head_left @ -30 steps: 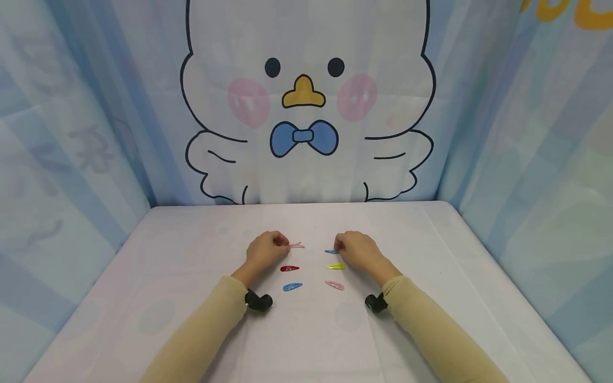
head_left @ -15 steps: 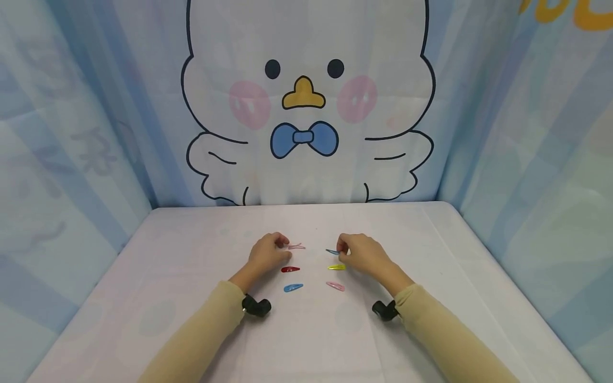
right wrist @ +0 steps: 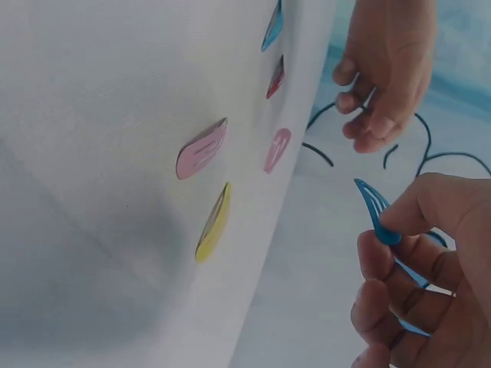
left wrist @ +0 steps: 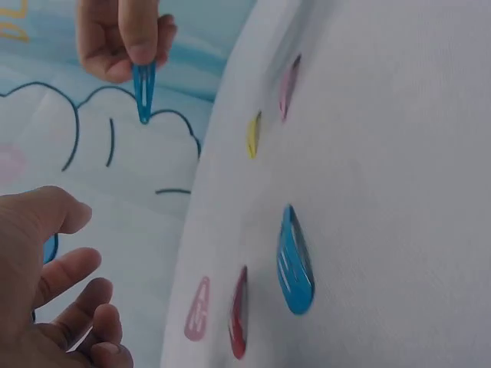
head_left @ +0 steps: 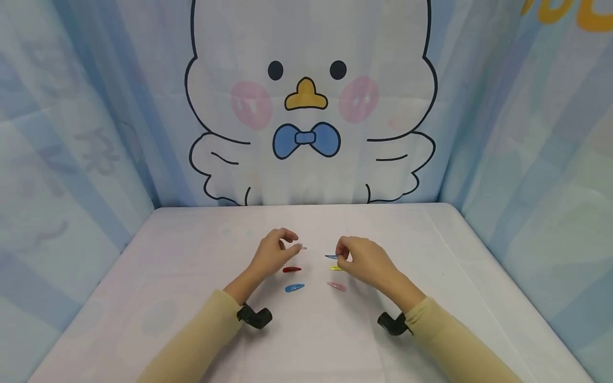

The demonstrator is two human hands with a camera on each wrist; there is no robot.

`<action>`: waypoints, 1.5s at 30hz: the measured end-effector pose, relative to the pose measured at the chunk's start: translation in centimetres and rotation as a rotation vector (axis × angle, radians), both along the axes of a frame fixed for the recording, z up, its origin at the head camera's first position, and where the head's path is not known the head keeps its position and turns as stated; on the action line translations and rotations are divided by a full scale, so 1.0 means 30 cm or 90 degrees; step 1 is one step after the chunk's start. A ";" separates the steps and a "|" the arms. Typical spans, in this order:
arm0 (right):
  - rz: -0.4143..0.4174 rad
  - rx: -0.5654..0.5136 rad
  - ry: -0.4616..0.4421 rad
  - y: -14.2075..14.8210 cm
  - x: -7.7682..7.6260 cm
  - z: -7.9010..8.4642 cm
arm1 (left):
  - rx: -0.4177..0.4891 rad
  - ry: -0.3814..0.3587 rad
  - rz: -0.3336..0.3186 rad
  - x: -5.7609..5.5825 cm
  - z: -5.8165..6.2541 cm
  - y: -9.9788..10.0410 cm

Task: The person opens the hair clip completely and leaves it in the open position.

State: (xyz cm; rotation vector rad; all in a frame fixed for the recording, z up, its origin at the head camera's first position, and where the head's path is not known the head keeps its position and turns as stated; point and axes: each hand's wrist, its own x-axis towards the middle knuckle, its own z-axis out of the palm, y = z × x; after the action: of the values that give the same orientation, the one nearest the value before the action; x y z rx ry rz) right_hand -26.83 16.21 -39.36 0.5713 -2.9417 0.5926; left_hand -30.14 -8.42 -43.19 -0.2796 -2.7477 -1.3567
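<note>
- In the left wrist view, a glossy blue, teardrop-shaped hair clip (left wrist: 143, 86) is pinched between the thumb and fingers of the right hand (left wrist: 126, 38) and is held off the table.
- The left hand (left wrist: 27, 299) is seen with its thumb lifted apart and its fingers loosely bent and spread.
- A flat pink teardrop-shaped clip (left wrist: 196, 314) is laid on the white cloth-covered table (left wrist: 399, 192), beside a shiny red teardrop-shaped clip (left wrist: 237, 322); next in line, a wider blue clip (left wrist: 294, 268) is shown.
- Farther off, a yellow teardrop-shaped clip (left wrist: 253, 136) and a second pink clip (left wrist: 289, 88) are set side by side.
- In the right wrist view, the pinched clip is gripped by its rounded end, its narrow tip left exposed.
- In the head view, the five resting clips are arranged in two columns: pink, red and blue on the left, yellow and pink on the right.
- The yellow clip is partly hidden by the right hand, and the far pink clip is mostly covered by the left thumb.
</note>
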 end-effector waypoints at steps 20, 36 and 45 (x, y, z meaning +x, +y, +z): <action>0.079 -0.084 0.251 0.017 0.168 0.092 | 0.004 0.095 -0.145 0.230 0.203 0.080; 0.141 -0.125 0.351 0.014 0.224 0.115 | 0.028 0.245 -0.182 0.329 0.274 0.100; 0.170 -0.147 0.384 0.011 0.250 0.132 | 0.002 0.285 -0.165 0.332 0.280 0.096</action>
State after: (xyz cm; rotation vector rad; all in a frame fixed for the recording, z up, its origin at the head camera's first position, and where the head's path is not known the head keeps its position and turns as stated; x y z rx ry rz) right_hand -19.33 16.55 -35.40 0.9285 -2.2191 0.6350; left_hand -20.18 -5.54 -34.80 -0.8497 -2.3927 -1.1672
